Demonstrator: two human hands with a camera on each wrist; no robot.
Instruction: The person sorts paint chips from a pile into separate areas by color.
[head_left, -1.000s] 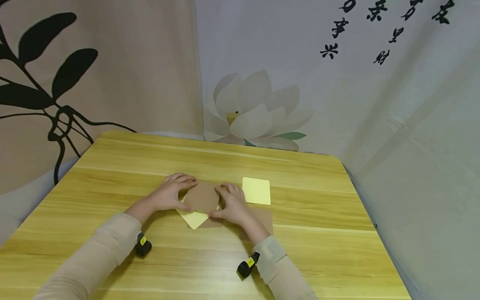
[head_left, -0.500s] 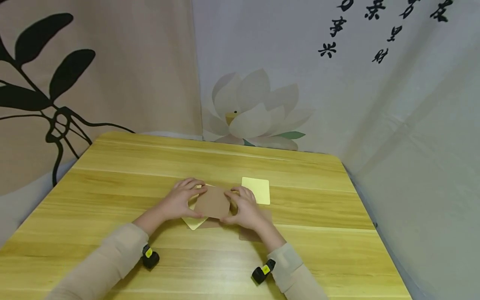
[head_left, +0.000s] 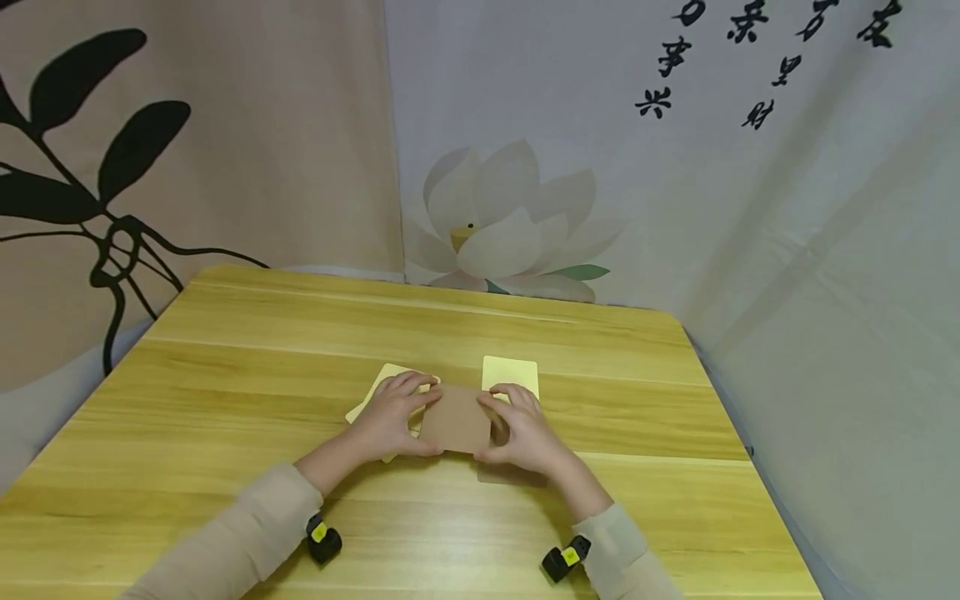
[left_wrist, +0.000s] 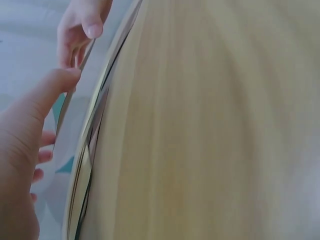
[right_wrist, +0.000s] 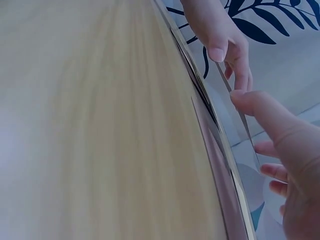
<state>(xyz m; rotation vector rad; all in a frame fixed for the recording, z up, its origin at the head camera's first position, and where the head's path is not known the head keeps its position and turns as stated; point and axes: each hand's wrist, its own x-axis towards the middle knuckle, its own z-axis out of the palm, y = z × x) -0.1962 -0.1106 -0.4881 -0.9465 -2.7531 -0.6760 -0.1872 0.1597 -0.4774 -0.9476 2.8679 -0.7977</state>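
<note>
A thin square brown card (head_left: 455, 418) is raised over the wooden table, its plain side facing up. My left hand (head_left: 393, 421) pinches its left edge between thumb and fingers. On the opposite edge, my right hand (head_left: 528, 429) pinches it the same way. Both wrist views catch the card (left_wrist: 61, 115) edge-on, with a gap between it and the tabletop. Beneath my left hand lies a tilted yellow card (head_left: 367, 402), partly covered. Another yellow card (head_left: 513, 371) lies just beyond my right fingers, and a brown card (head_left: 510, 474) shows below my right hand.
The wooden table (head_left: 300, 317) spreads around the cards, with a printed curtain (head_left: 525, 83) hanging behind its far edge. A black wrist camera (head_left: 325, 542) sits at the left cuff and another black camera (head_left: 564, 560) at the right cuff.
Both hands have carried the brown card to the right and slightly nearer, off the tilted yellow card. More of that yellow card's upper left now shows; the right hand now overlaps the other yellow card.
</note>
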